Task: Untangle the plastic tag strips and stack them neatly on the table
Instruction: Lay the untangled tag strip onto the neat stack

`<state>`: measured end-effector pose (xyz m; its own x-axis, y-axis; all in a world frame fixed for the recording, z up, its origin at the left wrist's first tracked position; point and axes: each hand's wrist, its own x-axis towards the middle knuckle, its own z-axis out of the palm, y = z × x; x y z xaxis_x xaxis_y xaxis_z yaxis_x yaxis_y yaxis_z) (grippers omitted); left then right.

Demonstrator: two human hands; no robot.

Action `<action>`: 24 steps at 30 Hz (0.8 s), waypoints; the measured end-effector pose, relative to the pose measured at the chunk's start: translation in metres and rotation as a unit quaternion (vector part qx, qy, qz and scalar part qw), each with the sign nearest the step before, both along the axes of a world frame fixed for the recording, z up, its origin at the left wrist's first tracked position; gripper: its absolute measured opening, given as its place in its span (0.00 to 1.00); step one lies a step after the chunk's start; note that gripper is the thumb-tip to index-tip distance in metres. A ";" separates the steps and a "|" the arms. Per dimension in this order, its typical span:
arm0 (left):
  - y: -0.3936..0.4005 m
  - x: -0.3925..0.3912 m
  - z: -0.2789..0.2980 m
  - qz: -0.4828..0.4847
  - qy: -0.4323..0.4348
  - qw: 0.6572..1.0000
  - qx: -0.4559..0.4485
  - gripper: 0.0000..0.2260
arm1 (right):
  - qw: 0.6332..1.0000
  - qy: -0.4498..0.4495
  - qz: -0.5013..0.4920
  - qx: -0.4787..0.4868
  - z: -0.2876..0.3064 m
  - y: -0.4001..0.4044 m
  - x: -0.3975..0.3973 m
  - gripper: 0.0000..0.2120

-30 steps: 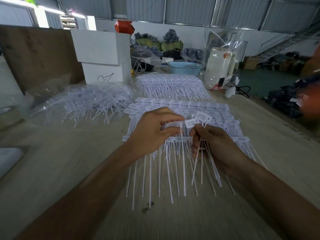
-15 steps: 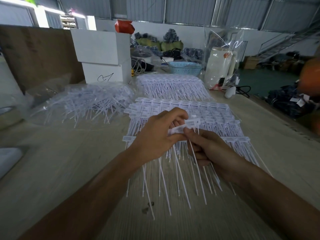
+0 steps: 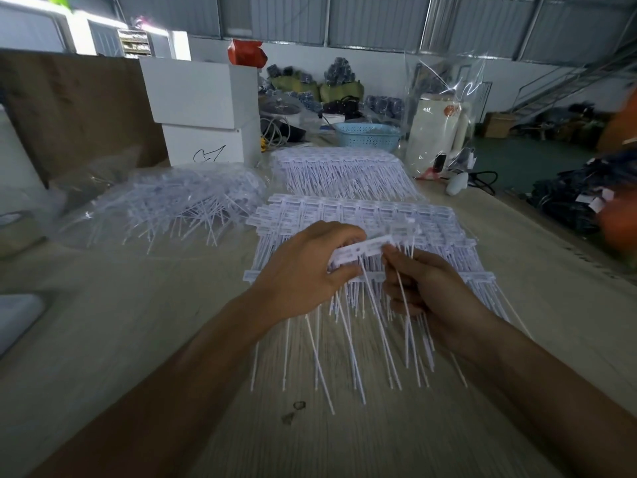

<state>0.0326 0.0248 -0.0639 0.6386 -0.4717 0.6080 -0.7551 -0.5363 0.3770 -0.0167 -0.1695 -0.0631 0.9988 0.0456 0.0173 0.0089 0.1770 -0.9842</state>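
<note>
Tag print (image 3: 370,248) too small, forearms cut off below

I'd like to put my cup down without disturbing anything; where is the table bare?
Bare table lies left of the left hand, below the loose tag pile. Ahead, the stacked tag strips crowd the middle up to the white boxes.

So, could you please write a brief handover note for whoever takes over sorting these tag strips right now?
Left hand grips the head bar of a white plastic tag strip; right hand pinches its other end and tails.
Done: two neat white strip stacks, near and far, on the wooden table.
Left: lay the held strip on the near stack, then sort the tangled pile in clear plastic.
</note>
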 end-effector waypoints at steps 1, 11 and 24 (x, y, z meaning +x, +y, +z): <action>0.000 0.000 -0.001 0.007 -0.011 1.000 0.006 0.16 | 1.000 -0.004 0.006 -0.003 -0.001 0.001 0.000 0.18; -0.002 -0.001 0.002 -0.041 0.056 0.995 -0.070 0.09 | 0.994 -0.085 0.027 -0.058 0.001 0.001 -0.004 0.18; 0.000 0.003 0.001 -0.147 0.213 0.948 -0.186 0.07 | 0.984 -0.148 0.047 -0.091 0.004 0.002 -0.007 0.14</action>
<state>0.0360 0.0251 -0.0626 0.7380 -0.4713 0.4829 -0.5878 -0.0974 0.8031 -0.0236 -0.1673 -0.0591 0.9428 0.1659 0.2892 0.2915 0.0108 -0.9565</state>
